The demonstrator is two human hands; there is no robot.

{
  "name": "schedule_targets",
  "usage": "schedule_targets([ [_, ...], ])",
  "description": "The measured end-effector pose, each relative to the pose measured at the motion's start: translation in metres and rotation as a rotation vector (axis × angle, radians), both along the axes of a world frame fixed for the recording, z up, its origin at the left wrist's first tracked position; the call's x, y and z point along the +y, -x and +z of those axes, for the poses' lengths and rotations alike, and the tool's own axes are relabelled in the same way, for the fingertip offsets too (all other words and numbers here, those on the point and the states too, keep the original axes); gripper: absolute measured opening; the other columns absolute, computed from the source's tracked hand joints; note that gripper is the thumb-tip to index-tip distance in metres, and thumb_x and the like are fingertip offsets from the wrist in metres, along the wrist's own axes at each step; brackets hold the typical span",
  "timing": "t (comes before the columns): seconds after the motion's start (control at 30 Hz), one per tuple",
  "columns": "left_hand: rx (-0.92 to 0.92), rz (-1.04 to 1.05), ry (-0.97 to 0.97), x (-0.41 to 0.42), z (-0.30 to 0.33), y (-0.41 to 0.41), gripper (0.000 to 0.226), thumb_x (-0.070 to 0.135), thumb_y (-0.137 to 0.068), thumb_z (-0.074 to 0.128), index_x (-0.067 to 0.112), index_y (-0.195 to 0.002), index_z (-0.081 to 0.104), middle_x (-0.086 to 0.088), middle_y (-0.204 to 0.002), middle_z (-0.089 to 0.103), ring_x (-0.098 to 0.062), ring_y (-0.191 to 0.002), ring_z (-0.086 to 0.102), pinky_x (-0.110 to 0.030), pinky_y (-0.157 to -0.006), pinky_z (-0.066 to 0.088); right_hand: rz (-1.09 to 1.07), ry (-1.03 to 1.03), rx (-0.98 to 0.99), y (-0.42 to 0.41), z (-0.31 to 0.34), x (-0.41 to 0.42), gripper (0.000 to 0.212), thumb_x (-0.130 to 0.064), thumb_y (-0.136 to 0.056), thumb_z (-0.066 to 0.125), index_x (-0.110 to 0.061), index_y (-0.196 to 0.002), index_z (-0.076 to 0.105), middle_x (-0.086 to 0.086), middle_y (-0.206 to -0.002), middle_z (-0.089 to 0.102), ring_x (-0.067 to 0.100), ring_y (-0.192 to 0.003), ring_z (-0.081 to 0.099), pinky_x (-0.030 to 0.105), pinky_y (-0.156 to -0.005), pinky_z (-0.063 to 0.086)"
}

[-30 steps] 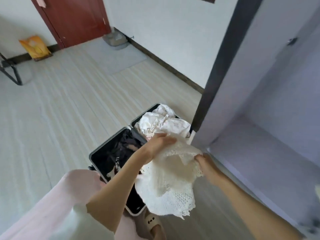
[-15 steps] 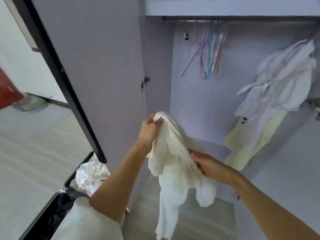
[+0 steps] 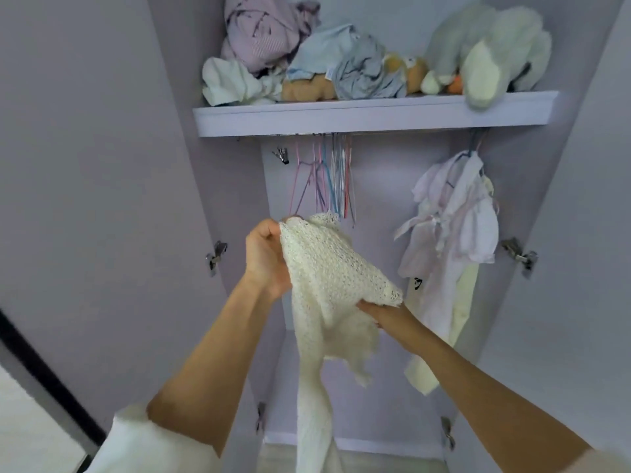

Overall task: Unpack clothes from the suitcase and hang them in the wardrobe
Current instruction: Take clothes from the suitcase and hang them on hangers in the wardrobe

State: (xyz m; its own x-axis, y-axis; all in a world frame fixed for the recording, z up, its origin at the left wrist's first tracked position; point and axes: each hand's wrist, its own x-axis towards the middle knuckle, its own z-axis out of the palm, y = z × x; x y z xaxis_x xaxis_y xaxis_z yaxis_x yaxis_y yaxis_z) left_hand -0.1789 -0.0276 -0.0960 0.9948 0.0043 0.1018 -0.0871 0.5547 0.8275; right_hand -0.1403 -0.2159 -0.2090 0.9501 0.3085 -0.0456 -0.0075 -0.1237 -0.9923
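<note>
Both hands hold a white knit top (image 3: pixel 327 285) up in front of the open wardrobe (image 3: pixel 102 165): the left hand (image 3: pixel 264 256) is a closed fist on its top edge, and the right hand (image 3: pixel 382 310) grips its lower side from under. Behind it, pale clothes (image 3: pixel 450 240) hang on the right and a bunch of thin bare hangers (image 3: pixel 327 179) hangs in the middle. Up on the shelf (image 3: pixel 372 116) sit crumpled clothes (image 3: pixel 269 39) and soft toys (image 3: pixel 485 46).

No readable text, label, brand or number anywhere. Only a small dark mark on the hanging pale garment (image 3: pixel 440 264), too blurred to make out as letters or a sign.
</note>
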Motion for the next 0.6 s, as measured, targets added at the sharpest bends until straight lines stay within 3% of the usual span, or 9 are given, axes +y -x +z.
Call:
schedule_targets([
  [0.1,0.036,0.076,-0.262,0.02,-0.003,-0.022,0.028,0.023,-0.071,0.036,0.011,-0.063,0.059,-0.001,-0.064,0.063,-0.018,-0.066,0.058,-0.029,-0.066,0.045,-0.164,0.018,-0.082,-0.019,0.03,-0.003,0.016,-0.009,-0.09,0.056,-0.022,-0.08,0.06,-0.011,-0.072,0.063,0.006,-0.071,0.055,0.011,-0.057,0.041],
  [0.2,0.15,0.188,-0.633,0.032,-0.018,-0.039,0.028,0.034,-0.084,0.046,0.012,-0.073,0.061,-0.002,-0.084,0.066,-0.022,-0.087,0.059,-0.032,-0.082,0.043,-0.206,0.048,-0.205,-0.039,0.054,-0.009,0.018,-0.004,-0.088,0.057,-0.011,-0.105,0.057,0.004,-0.1,0.064,0.018,-0.095,0.06,0.02,-0.077,0.047],
  [0.27,0.167,0.124,-0.784,0.03,-0.027,-0.046,0.034,0.038,-0.093,0.045,0.015,-0.077,0.064,0.004,-0.097,0.065,-0.017,-0.096,0.057,-0.032,-0.089,0.036,-0.21,0.07,-0.284,-0.047,0.069,-0.008,0.025,0.0,-0.089,0.055,-0.012,-0.11,0.052,0.003,-0.102,0.059,0.015,-0.093,0.058,0.015,-0.074,0.046],
  [0.33,0.145,0.039,-0.909,0.023,-0.03,-0.053,0.027,0.038,-0.094,0.048,0.016,-0.096,0.064,0.005,-0.114,0.06,-0.015,-0.11,0.053,-0.031,-0.096,0.03,-0.177,0.081,-0.386,-0.054,0.086,-0.006,0.031,0.01,-0.087,0.05,-0.007,-0.113,0.055,0.004,-0.102,0.06,0.011,-0.089,0.056,0.007,-0.07,0.044],
  [0.4,0.106,0.028,-0.975,0.016,-0.031,-0.059,0.02,0.03,-0.093,0.053,0.019,-0.109,0.058,0.004,-0.121,0.055,-0.015,-0.117,0.049,-0.028,-0.094,0.031,-0.077,0.132,-0.407,-0.057,0.1,-0.007,0.036,0.015,-0.086,0.047,-0.006,-0.114,0.058,0.003,-0.104,0.061,0.009,-0.09,0.057,0.005,-0.072,0.044],
  [0.47,0.069,0.031,-0.955,0.008,-0.032,-0.066,0.031,0.025,-0.093,0.055,0.022,-0.123,0.051,0.005,-0.131,0.047,-0.015,-0.122,0.044,-0.026,-0.096,0.031,0.034,0.177,-0.36,-0.057,0.109,-0.011,0.034,0.013,-0.087,0.046,-0.01,-0.108,0.061,-0.003,-0.097,0.063,0.003,-0.085,0.059,0.004,-0.071,0.045],
  [0.6,0.008,0.03,-0.883,-0.005,-0.032,-0.074,0.047,0.019,-0.093,0.053,0.029,-0.136,0.04,0.007,-0.139,0.038,-0.013,-0.129,0.035,-0.027,-0.099,0.028,0.178,-0.029,-0.175,-0.056,0.117,-0.021,0.044,0.021,-0.078,0.039,-0.012,-0.091,0.064,0.001,-0.088,0.063,0.011,-0.08,0.06,0.02,-0.066,0.046],
])
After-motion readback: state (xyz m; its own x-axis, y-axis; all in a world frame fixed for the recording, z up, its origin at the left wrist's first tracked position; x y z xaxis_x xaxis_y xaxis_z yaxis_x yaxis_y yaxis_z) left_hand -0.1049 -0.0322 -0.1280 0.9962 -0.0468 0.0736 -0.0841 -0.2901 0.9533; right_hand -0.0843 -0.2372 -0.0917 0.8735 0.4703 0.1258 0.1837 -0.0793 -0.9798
